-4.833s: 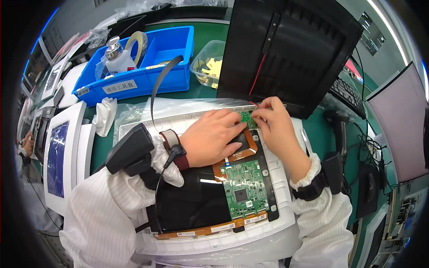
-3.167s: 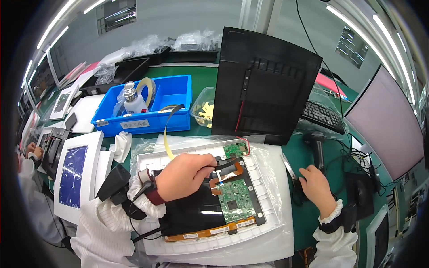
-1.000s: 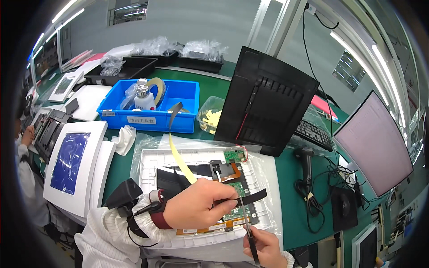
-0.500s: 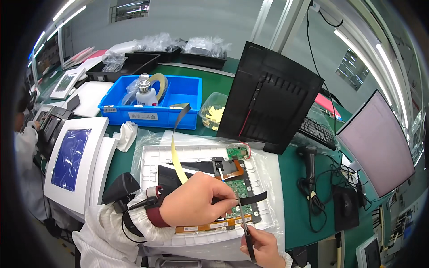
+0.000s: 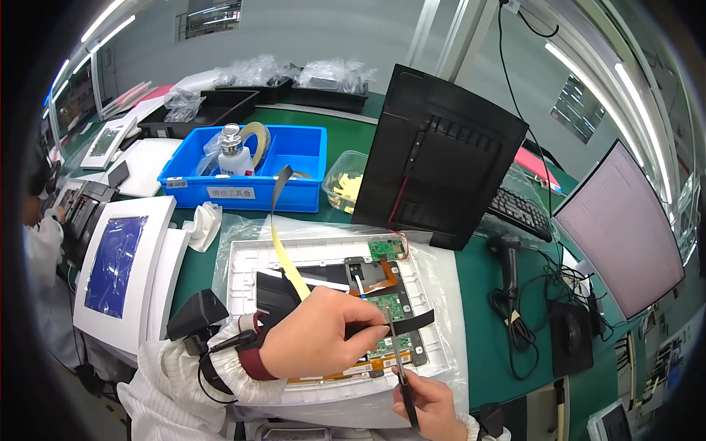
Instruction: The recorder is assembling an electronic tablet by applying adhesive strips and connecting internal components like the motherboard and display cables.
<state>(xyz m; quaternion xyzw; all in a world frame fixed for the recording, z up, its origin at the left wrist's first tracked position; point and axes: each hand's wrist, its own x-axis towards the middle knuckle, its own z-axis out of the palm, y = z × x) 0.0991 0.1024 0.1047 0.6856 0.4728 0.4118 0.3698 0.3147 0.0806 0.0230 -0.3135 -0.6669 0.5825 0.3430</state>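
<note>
Your left hand (image 5: 320, 342) hovers over the lower middle of a white display frame (image 5: 243, 257) lying flat on the green worktop (image 5: 485, 294). Its grip is pinched on a strip of black tape (image 5: 408, 321), which runs out to the right from your fingertips and hangs just above a green circuit board (image 5: 393, 345) set in the frame. Your right hand (image 5: 426, 404) comes up from the bottom edge, its grip clenched on a slim pair of tweezers (image 5: 393, 345) whose tips point up and meet the tape just beside your left fingers. A yellow flat ribbon cable (image 5: 283, 253) rises from under your left hand toward a blue bin (image 5: 250, 195) at the back. A black monitor back cover (image 5: 441, 176) stands propped behind the frame. To your left sits a white display with a blue screen (image 5: 114, 264).
</note>
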